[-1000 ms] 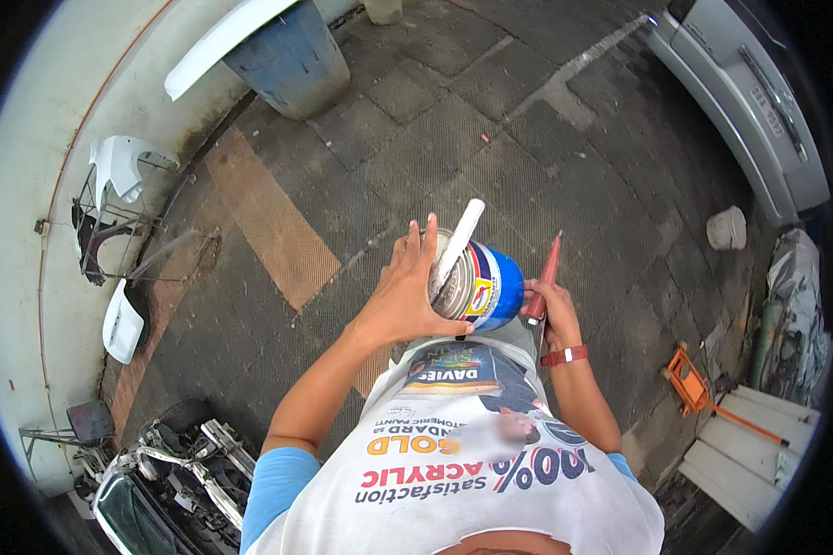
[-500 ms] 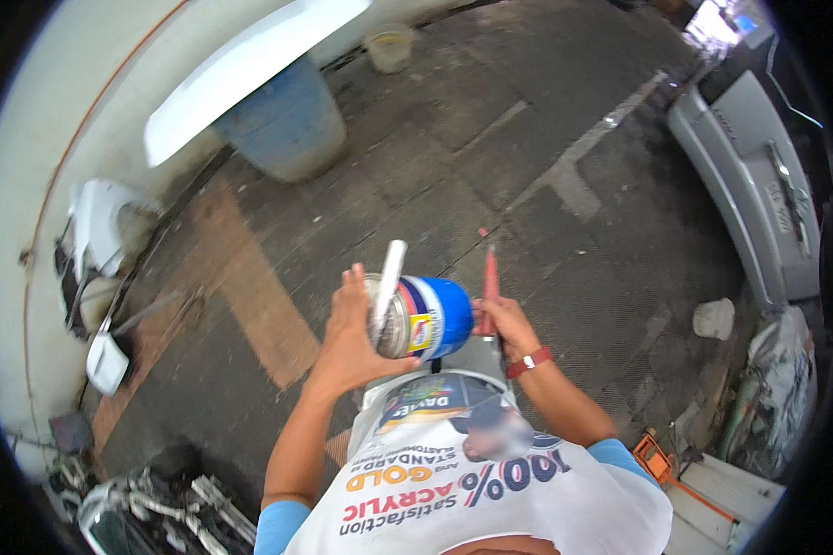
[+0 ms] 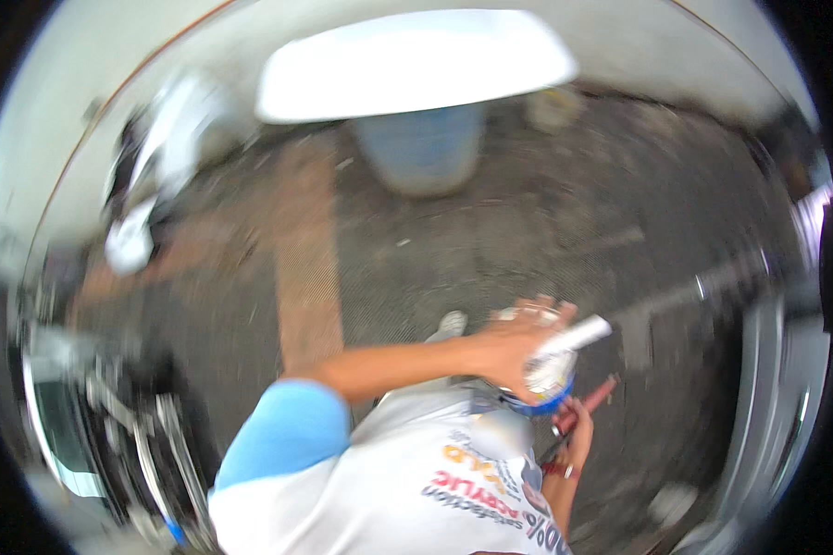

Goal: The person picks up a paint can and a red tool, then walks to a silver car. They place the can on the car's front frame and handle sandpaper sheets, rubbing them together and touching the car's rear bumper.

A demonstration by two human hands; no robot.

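Note:
A blue paint can (image 3: 553, 404) is tilted in front of my body at the lower right. My left hand (image 3: 518, 351) reaches across to it, fingers spread over its pale top end, gripping it. A white stick (image 3: 578, 337) lies slantwise across that end, beside my left fingers; whether it stands in the can is unclear. My right hand (image 3: 578, 437), with a red wristband, is closed around a slim red tool (image 3: 600, 396) close to the can's side. Motion blur hides the tool's exact kind.
A large white panel (image 3: 416, 67) rests on a blue barrel (image 3: 423, 153) by the far wall, beside a pale bucket (image 3: 553, 108). White vehicle parts (image 3: 171, 139) lean at the left. Motorcycle parts (image 3: 130, 425) stand at lower left, a silver car panel (image 3: 759, 407) at right.
The view has swung right, so the barrel and panel sit nearer the middle. My hands, can and red tool now appear lower right, with the can's top turned more toward the view.

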